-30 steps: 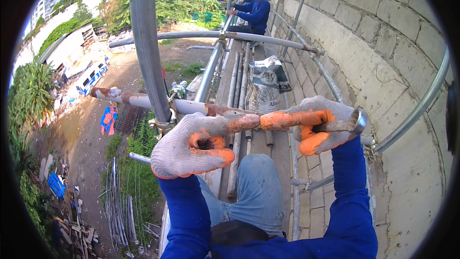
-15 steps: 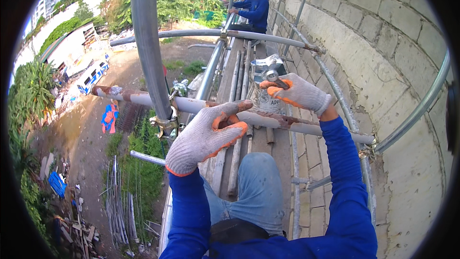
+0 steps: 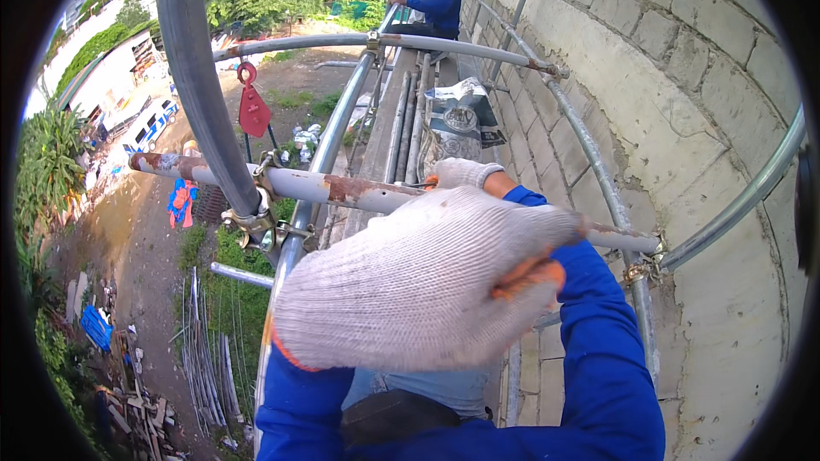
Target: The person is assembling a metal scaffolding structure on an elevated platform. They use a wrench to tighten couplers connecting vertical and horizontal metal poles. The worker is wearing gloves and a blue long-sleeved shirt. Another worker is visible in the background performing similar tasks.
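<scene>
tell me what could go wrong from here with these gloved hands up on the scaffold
The white knit-gloved left hand partly hides the white knit-gloved right hand by the rusty grey metal pipe, so a knock could go unseen. The long grey metal pipes lying lengthwise underfoot might roll.

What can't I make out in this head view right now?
In the head view:
Right hand: partly hidden behind the left hand; any grip unclear.
Left hand: blurred fingertips, so a hold can't be confirmed.
Tall grey pole: top cut off by the upper edge.
</scene>
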Available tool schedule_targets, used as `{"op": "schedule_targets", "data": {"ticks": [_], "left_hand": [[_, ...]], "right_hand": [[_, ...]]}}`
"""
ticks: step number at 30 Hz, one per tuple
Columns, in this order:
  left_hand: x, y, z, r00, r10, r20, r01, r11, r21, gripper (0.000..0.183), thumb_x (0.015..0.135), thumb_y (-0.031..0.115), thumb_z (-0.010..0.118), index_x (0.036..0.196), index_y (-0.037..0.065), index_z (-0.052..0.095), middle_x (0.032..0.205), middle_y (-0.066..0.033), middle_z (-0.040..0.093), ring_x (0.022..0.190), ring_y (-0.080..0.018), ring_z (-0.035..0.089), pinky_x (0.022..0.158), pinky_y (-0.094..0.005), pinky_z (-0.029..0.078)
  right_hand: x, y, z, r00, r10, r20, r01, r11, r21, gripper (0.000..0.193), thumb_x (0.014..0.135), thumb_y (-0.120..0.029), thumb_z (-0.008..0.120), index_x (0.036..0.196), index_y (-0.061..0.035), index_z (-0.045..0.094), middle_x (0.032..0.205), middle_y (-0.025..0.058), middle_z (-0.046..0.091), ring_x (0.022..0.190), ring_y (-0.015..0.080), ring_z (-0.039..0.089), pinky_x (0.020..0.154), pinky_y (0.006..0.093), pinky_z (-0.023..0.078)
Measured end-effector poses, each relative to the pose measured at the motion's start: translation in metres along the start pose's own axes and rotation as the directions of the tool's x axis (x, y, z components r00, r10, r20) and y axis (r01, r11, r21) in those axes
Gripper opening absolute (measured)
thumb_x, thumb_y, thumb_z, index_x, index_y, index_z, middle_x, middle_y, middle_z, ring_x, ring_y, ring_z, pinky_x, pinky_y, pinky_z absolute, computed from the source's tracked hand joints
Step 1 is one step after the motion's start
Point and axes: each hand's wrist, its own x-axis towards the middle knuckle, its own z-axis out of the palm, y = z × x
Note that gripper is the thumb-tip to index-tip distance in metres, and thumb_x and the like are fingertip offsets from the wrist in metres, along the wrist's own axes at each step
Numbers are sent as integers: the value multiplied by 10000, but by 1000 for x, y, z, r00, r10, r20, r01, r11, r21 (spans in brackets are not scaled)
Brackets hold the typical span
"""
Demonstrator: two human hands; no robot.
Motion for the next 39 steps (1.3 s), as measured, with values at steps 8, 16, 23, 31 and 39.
{"op": "schedule_targets", "data": {"ticks": [8, 16, 23, 31, 39], "left_hand": [[36, 57, -13, 966, 8, 260, -63, 977, 205, 389, 998, 231, 618, 1341, 49, 627, 904, -145, 701, 889, -337, 722, 910, -460, 553], [26, 58, -17, 963, -47, 266, -47, 941, 336, 448, 1006, 258, 628, 1403, 55, 596, 1006, -138, 724, 956, -313, 727, 935, -450, 560], [5, -2, 12, 954, -283, 95, 201, 844, 497, 501, 1013, 282, 636, 1458, 60, 568, 1096, -132, 744, 1014, -292, 732, 958, -441, 565], [-199, -157, 124, 640, -769, -5, 334, 284, -899, 599, 1026, 192, 677, 1529, -47, 455, 1236, -198, 697, 1072, -243, 715, 909, -353, 599], [-346, -186, 73, 474, -775, -419, -284, 316, -905, 594, 1078, 350, 554, 1565, 47, 397, 1298, -226, 621, 1108, -347, 679, 913, -460, 606]], "right_hand": [[11, 28, 29, 992, -70, 105, 72, 997, -15, 371, 882, -296, 694, 1148, -46, 755, 1070, 213, 768, 973, 405, 745, 845, 457, 583], [18, 41, 34, 980, -17, 197, 23, 999, -28, 354, 888, -262, 713, 1155, -32, 745, 1021, 157, 785, 866, 298, 749, 763, 412, 596], [23, 55, 38, 969, 8, 247, -6, 1000, -8, 365, 903, -272, 720, 1164, -18, 741, 1004, 135, 786, 802, 243, 741, 707, 409, 600], [-2, 29, 19, 942, 172, 289, -226, 960, 166, 372, 940, -300, 696, 1114, 25, 745, 969, 136, 777, 780, 218, 739, 646, 429, 568], [6, 56, 36, 932, -116, 344, 99, 993, 68, 321, 969, -304, 660, 1185, -73, 714, 1010, 61, 707, 821, 170, 670, 740, 426, 547]]}}
